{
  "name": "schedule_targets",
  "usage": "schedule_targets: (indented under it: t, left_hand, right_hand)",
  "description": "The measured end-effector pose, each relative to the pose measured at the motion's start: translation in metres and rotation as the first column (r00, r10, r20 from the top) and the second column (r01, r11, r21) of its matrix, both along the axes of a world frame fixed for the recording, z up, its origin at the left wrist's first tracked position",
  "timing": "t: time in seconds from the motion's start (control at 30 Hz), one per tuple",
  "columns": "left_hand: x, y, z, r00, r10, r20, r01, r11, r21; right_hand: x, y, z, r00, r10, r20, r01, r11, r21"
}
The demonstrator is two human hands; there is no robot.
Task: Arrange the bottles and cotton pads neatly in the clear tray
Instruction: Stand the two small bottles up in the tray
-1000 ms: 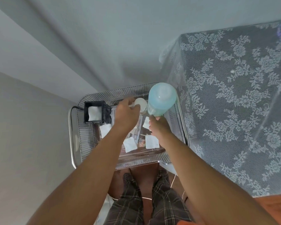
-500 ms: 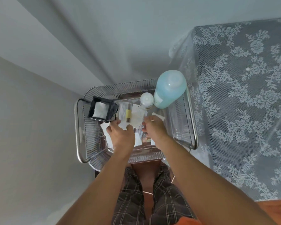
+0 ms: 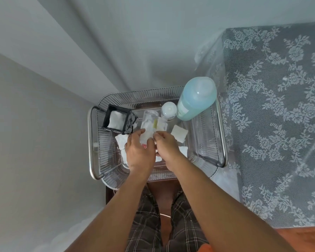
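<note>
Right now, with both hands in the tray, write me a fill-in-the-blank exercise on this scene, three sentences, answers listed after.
1. The big bottle standing in the clear tray's far right corner holds liquid of a pale ____ colour.
2. The small holder with cotton pads stacked inside has a frame coloured ____.
3. The left hand and right hand meet at a small clear bottle lying in the ____ of the tray.

Missing words: blue; black; middle

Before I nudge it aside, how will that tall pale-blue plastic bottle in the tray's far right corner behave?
The tall pale-blue plastic bottle looks nearly full, so probably heavy. It towers over the clear ribbed tray, so pushed high it may tip; its smooth sides could be slippery.
</note>
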State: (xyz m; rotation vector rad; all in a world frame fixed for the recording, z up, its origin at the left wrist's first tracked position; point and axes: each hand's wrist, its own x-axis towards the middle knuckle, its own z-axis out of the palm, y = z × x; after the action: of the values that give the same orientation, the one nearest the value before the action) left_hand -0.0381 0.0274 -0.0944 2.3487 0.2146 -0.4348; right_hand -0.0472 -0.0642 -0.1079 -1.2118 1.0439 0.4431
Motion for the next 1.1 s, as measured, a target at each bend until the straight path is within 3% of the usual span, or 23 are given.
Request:
schedule_targets:
  t: [0.17,0.33,0.47,0.77,1.1]
  left_hand:
    - [0.011,0.0,0.01,0.991,-0.082,0.106,0.089,0.994,-0.064]
    - [0.029,-0.006,0.019,0.974,-0.153,0.168,0.169,0.982,-0.083]
    - [0.048,-0.009,0.021,0.978,-0.165,0.124,0.18,0.976,-0.123]
    - [0.077,-0.01,0.011,0.955,-0.293,0.051,0.296,0.954,-0.051]
    - [0.082,-0.024,0.013,0.964,-0.259,0.052,0.264,0.958,-0.116]
  right_hand:
    - [0.0,-0.006,0.004,0.991,-0.132,-0.006,0.132,0.984,0.121]
    - [0.006,-0.007,0.012,0.952,-0.304,-0.023,0.292,0.89,0.351]
    - [0.015,-0.007,0.013,0.938,-0.345,0.004,0.326,0.89,0.318]
    - [0.029,-0.008,0.015,0.915,-0.401,0.047,0.371,0.881,0.293]
    - [0.034,-0.004,0.015,0.882,-0.468,0.061,0.433,0.852,0.294]
